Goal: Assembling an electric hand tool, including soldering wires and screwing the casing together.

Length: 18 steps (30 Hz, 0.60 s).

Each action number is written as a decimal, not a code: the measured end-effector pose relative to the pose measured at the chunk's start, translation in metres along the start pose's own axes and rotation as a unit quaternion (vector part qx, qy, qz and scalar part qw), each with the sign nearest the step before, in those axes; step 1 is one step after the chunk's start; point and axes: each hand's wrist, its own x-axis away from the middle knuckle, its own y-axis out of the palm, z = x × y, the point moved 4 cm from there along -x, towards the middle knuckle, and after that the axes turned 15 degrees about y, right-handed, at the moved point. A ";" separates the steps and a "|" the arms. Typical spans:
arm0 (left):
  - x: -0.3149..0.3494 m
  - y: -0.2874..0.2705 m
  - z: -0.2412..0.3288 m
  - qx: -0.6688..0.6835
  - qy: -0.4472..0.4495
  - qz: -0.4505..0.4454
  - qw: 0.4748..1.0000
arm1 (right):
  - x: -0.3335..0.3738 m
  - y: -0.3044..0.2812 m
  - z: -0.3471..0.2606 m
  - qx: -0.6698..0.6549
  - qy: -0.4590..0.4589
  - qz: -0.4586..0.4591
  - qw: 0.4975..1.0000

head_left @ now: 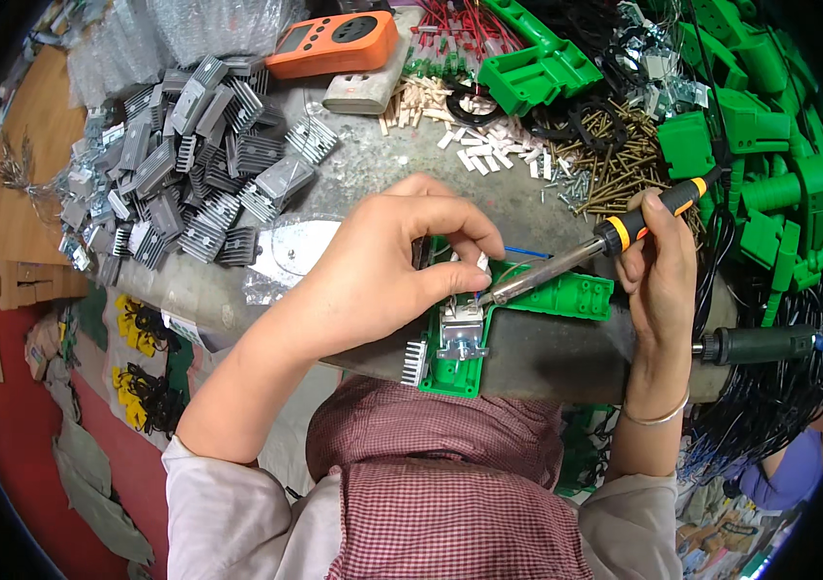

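Observation:
In my right hand [661, 275] is a soldering iron [558, 268] with a black and yellow handle, gripped with closed fingers. Its metal tip slants down to the left and meets, or nearly meets, the terminals of a silvery metal part [461, 333]. That part sits in an open green plastic tool housing [571, 296] at the bench's near edge. My left hand [402, 246] reaches over the housing, thumb and forefinger pinching a small white piece [482, 262] beside the tip. A blue wire [526, 252] runs behind. A finned heat sink [414, 363] stands at the housing's left side.
Grey heat sinks [189, 155] lie heaped at the left. An orange multimeter [339, 44] is at the back, near white sleeves [479, 153] and brass screws [615, 159]. Green housings [769, 184] pile up at the right, above a dark green power screwdriver [760, 344] and black cables [760, 416].

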 end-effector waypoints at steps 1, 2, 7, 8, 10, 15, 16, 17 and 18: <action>0.000 0.000 0.000 -0.030 0.017 0.001 0.999 | 0.000 0.000 0.001 -0.001 0.001 0.000 1.000; 0.000 0.000 0.000 -0.029 0.018 0.001 0.999 | 0.000 0.000 0.001 -0.001 0.001 0.001 1.000; 0.000 0.001 -0.001 -0.003 -0.015 -0.010 1.000 | 0.000 -0.003 0.002 0.003 -0.010 -0.013 1.000; -0.001 0.000 -0.002 -0.003 -0.015 -0.010 1.000 | 0.000 -0.001 0.002 0.003 -0.011 -0.013 1.000; -0.001 0.001 0.000 -0.022 0.025 -0.019 0.999 | 0.001 -0.002 0.000 -0.012 -0.010 0.025 1.000; -0.002 0.002 0.001 -0.025 0.032 -0.009 0.999 | -0.001 -0.010 -0.004 -0.041 -0.017 0.020 0.999; -0.003 0.002 0.001 -0.024 0.035 -0.005 0.999 | -0.001 -0.009 -0.004 -0.041 -0.014 0.011 0.999; -0.003 0.002 0.001 -0.023 0.036 -0.006 0.999 | -0.001 -0.009 -0.004 -0.040 -0.011 0.002 0.999; -0.002 0.002 0.000 -0.029 0.039 -0.006 0.999 | 0.000 -0.008 -0.004 -0.040 -0.012 0.003 0.999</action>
